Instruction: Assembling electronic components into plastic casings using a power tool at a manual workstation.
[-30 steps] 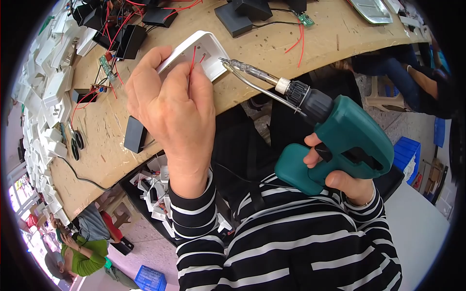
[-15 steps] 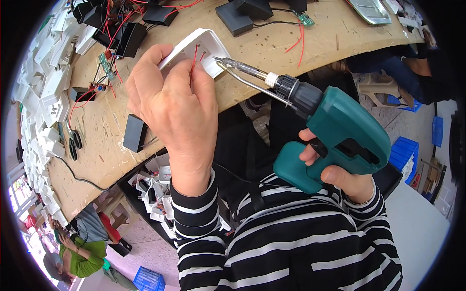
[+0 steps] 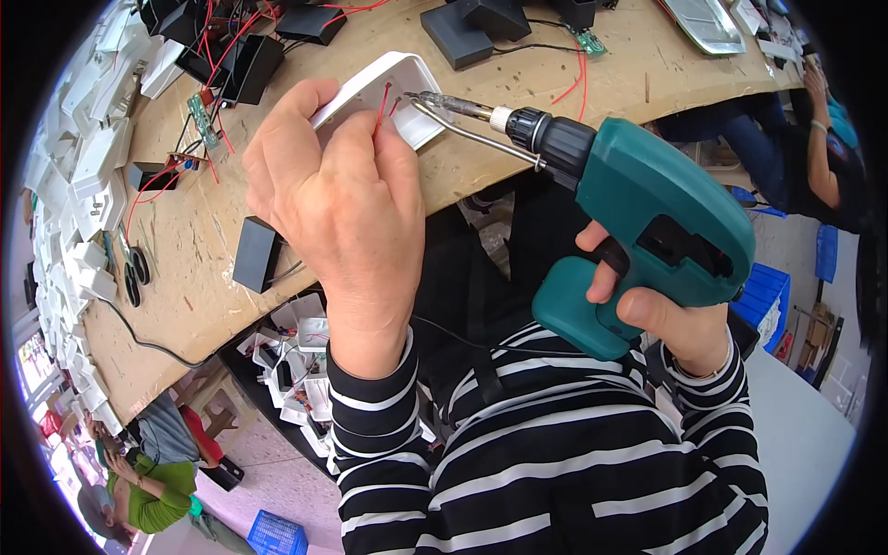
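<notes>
My left hand grips a small white plastic housing, tilted so that its open inside shows. A red wire runs up from between its thumb and fingers to the housing's inner wall, where small metal contacts sit. In my right hand is a green pistol-shaped soldering gun, with fingers round the handle at the black trigger. Its dark tip and the bent metal feed tube reach over the housing's rim, close to the contacts. Whether the tip touches one, I cannot tell.
Black boxes with red wires and green circuit boards lie across the bench. White housings pile up at the left, near black-handled scissors. A bin of white parts stands below the bench edge. Other people sit at both sides.
The soldering gun has risen, and its tip now sits higher inside the housing, nearer the contacts. My left hand and the housing have shifted slightly right.
</notes>
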`<act>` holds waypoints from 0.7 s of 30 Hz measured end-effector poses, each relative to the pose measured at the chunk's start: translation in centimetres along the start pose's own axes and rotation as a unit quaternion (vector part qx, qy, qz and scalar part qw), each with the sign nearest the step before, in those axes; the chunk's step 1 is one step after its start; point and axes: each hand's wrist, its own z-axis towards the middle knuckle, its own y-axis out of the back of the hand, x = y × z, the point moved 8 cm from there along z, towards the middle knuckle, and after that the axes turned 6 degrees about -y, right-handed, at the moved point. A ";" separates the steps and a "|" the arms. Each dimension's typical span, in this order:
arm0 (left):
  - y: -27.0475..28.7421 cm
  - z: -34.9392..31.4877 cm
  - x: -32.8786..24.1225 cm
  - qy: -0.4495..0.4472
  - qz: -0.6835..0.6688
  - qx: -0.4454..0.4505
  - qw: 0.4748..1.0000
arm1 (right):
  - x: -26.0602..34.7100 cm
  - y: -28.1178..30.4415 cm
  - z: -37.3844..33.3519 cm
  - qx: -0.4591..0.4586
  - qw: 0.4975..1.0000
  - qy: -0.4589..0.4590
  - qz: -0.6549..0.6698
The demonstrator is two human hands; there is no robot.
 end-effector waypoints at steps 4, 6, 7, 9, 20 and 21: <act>0.0 0.0 -0.1 -0.001 -0.003 -0.001 1.000 | 0.3 0.0 0.3 0.005 1.000 0.004 -0.017; 0.0 0.0 -0.1 -0.001 -0.003 0.000 1.000 | 0.3 0.0 0.5 0.009 1.000 0.003 -0.023; 0.0 0.0 -0.1 -0.002 -0.002 -0.001 1.000 | 0.4 0.0 0.5 0.012 1.000 0.002 -0.027; 0.0 0.0 0.0 -0.002 0.000 -0.003 1.000 | 0.4 0.0 0.6 0.016 0.999 0.001 -0.031; 0.0 0.0 -0.1 0.003 0.006 -0.003 1.000 | 0.5 0.2 0.6 0.018 0.998 -0.022 -0.061; 0.0 0.0 -0.1 0.003 0.006 -0.003 1.000 | 0.6 0.2 0.5 0.018 0.998 -0.022 -0.061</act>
